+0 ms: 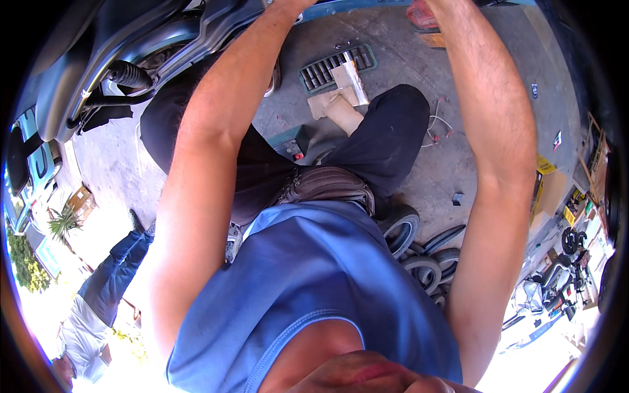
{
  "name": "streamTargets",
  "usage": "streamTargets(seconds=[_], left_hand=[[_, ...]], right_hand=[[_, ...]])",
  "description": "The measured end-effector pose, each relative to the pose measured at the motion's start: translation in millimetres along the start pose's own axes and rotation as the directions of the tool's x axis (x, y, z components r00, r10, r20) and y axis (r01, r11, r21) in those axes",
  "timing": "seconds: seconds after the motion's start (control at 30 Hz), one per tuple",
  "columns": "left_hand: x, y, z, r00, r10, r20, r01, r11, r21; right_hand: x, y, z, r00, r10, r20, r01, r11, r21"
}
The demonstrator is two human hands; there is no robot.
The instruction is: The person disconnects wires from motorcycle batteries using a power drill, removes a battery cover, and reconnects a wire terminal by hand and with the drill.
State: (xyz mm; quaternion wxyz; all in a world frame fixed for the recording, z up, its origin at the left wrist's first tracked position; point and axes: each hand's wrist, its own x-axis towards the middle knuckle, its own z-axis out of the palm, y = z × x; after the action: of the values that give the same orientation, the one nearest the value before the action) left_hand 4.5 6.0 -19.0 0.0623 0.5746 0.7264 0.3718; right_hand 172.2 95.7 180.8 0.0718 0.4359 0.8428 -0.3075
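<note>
Both my arms reach up past the upper edge, so neither hand shows. My left forearm [226, 85] runs out beside a blue painted panel edge [341, 8]. My right forearm [485, 72] passes a red and orange lamp-like piece [424, 19] at the top. What the hands hold or touch is hidden. On the floor between my arms, past my knees, lies a green tray of sockets [314, 77]. A silvery strip and torn cardboard [322, 105] rest against it.
A dark scooter or motorcycle body [69, 85] with a spring shock [131, 75] stands close on the left. Several tyres [401, 229] lie behind my right hip. A thin cable [438, 124] lies by my knee. Cardboard boxes [549, 190] stand right; a person [98, 308] is behind left.
</note>
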Motion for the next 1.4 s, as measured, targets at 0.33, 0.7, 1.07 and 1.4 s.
streamTargets(seconds=[0.33, 0.7, 1.07, 1.4], left_hand=[[-8, 2, 1, 0.997, -0.07, 0.038, 0.065, 0.99, 0.127], [3, -18, 2, 0.991, 0.027, 0.131, -0.034, 0.998, 0.048], [2, -19, 0, 0.987, 0.123, 0.105, -0.132, 0.987, 0.089], [2, -5, -6, 0.992, -0.017, 0.123, 0.011, 0.999, 0.048]], right_hand=[[20, -26, -6, 0.986, 0.073, 0.15, -0.056, 0.992, -0.113], [24, -23, -13, 0.975, 0.118, 0.187, -0.11, 0.993, -0.052], [21, -18, -10, 0.988, 0.088, 0.128, -0.088, 0.996, -0.001], [20, -21, -10, 0.981, 0.101, 0.168, -0.087, 0.992, -0.087]])
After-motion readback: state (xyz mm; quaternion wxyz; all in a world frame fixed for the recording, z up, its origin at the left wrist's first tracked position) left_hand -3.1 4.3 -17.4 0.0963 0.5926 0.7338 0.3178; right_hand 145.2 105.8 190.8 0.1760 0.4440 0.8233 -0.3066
